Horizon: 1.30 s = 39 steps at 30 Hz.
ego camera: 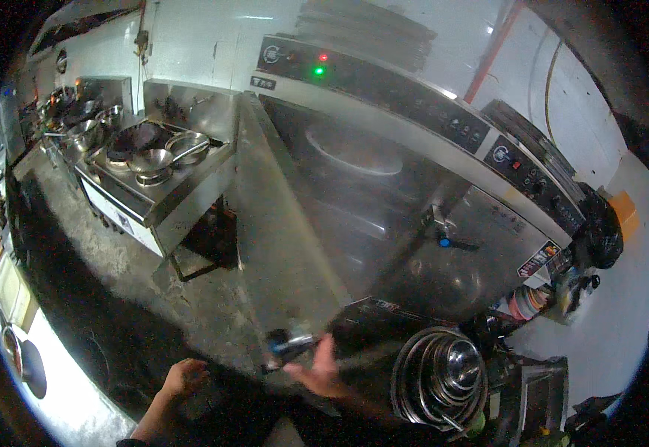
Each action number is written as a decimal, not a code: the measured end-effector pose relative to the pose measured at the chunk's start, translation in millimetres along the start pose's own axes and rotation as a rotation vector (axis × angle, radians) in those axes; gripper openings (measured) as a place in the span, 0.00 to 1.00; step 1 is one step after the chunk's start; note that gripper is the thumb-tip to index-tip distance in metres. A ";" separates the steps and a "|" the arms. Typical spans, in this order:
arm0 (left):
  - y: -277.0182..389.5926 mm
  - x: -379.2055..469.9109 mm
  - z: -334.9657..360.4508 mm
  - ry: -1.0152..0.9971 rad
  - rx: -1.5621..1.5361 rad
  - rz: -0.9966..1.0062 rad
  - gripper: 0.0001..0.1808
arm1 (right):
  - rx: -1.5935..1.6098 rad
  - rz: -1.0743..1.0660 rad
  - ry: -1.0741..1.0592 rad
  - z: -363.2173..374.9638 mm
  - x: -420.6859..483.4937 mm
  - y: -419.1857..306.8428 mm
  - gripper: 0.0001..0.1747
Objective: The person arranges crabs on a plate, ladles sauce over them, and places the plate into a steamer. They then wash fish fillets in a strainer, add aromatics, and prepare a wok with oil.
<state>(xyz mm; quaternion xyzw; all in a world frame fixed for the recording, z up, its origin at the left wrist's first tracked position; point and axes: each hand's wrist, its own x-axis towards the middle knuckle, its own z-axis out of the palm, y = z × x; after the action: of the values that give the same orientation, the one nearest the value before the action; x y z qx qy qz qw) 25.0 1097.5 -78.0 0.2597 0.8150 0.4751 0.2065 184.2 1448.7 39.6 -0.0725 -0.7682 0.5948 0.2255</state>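
Note:
My right hand (319, 369), blurred, is beside the dark lever handle (293, 345) of a stainless steel steam cabinet door (285, 234). Its thumb and fingers are apart; whether they touch the handle is unclear. That door stands swung out, showing the steamy compartment (335, 207) with the pale rim of a round thing (358, 159) inside. The neighbouring cabinet door (442, 274) is closed, its lever handle (453, 243) bearing a blue dot. Over the dark floor at lower left hangs my left hand (184, 377), fingers curled in and nothing visible in them.
Nested steel bowls (439, 377) stand close at my right, near a dark rack (542, 391). Red and green lights glow on the control panel (369, 89). Across the floor, a steel wok range (156, 207) carries woks and a strainer (151, 160). A bright counter (72, 380) edges the left.

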 end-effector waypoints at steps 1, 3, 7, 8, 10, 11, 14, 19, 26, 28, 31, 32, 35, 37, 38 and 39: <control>-15.0 -1.1 -0.6 0.013 -0.030 -0.132 0.20 | -0.026 0.091 0.132 -23.1 -1.4 3.8 0.64; -51.0 -7.3 -5.1 -0.023 0.169 -0.307 0.23 | -0.057 0.013 0.411 -59.2 28.3 25.7 0.64; -108.1 -53.8 0.4 -0.185 0.352 -0.570 0.24 | -0.004 -0.079 0.639 -161.7 88.7 85.0 0.60; -119.7 -63.0 -1.8 -0.178 0.291 -0.642 0.23 | -0.065 -0.006 0.690 -179.4 116.1 100.6 0.54; -131.7 -73.6 -4.4 -0.135 0.195 -0.742 0.23 | -0.252 -0.042 0.787 -219.2 175.6 124.2 0.42; -135.2 -74.2 -6.3 -0.112 0.159 -0.771 0.23 | -0.347 0.015 0.859 -237.6 205.5 131.7 0.37; -141.1 -61.2 -12.2 -0.061 0.069 -0.825 0.22 | -0.387 0.248 1.061 -281.1 286.1 145.5 0.29; -150.6 -31.2 -19.2 -0.028 -0.031 -0.846 0.20 | -0.485 0.466 1.354 -280.1 353.5 153.7 0.24; -199.6 -51.2 -61.5 -0.018 -0.042 -0.845 0.18 | 1.153 0.069 1.039 -324.3 402.5 58.1 0.23; -221.0 -56.8 -83.8 -0.021 0.040 -0.796 0.18 | 1.287 0.082 0.996 -325.5 389.0 46.8 0.22; -252.6 -7.8 -123.4 0.002 0.059 -0.679 0.17 | 1.367 0.180 0.728 -303.8 356.0 65.6 0.34; -257.7 16.6 -133.7 0.042 -0.106 -0.674 0.17 | 1.161 0.163 0.713 -289.9 341.8 84.1 0.33; -245.1 92.0 -144.4 0.182 -1.072 -0.767 0.16 | 0.820 0.136 0.288 -255.6 291.3 159.7 0.27; -215.5 127.8 -113.4 0.292 -0.522 -0.708 0.16 | 0.962 0.469 0.509 -221.6 242.4 237.2 0.18; -196.7 136.2 -97.4 0.323 -0.170 -0.656 0.15 | 0.868 0.723 0.450 -207.0 214.7 278.7 0.15; -177.1 138.8 -80.5 0.311 -0.140 -0.687 0.16 | 1.078 0.885 0.392 -195.6 181.3 320.1 0.11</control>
<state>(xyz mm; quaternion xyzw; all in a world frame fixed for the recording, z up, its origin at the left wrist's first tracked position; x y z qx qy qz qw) -170.4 1056.5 -209.3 -0.1187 0.8417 0.4665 0.2448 57.7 1780.1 -178.9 -0.3609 -0.2124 0.9024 0.1016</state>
